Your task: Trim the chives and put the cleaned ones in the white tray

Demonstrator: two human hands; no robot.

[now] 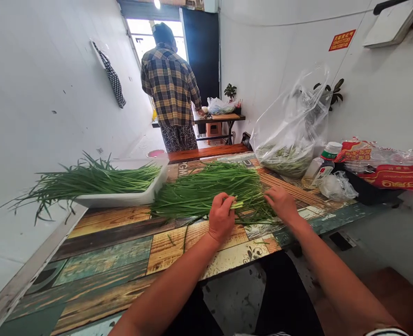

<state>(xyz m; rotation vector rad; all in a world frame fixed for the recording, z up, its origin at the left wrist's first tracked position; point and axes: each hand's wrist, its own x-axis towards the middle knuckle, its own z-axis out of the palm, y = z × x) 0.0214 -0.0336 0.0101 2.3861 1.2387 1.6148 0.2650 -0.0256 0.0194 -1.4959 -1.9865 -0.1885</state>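
Note:
My left hand [221,218] is closed around a few chives [238,205], their pale ends pointing right out of the fingers. Under and behind it lies a large pile of green chives [199,186] on the wood-patterned table [181,240]. At the pile's right end, my right hand [283,204] is closed, fingertips bent down by loose trimmings; what they pinch, if anything, is too small to make out. Thin wooden skewers [297,189] lie just beyond this hand. To the left, a white tray [113,200] holds more chives [97,179], whose leaves hang over its left side.
A clear plastic bag [285,140] of greens stands at the back right. Beside it are a bottle [323,163], a crumpled bag [337,185] and red-printed packages [391,172]. A person in a plaid shirt [169,86] stands at a far table [223,119], facing away.

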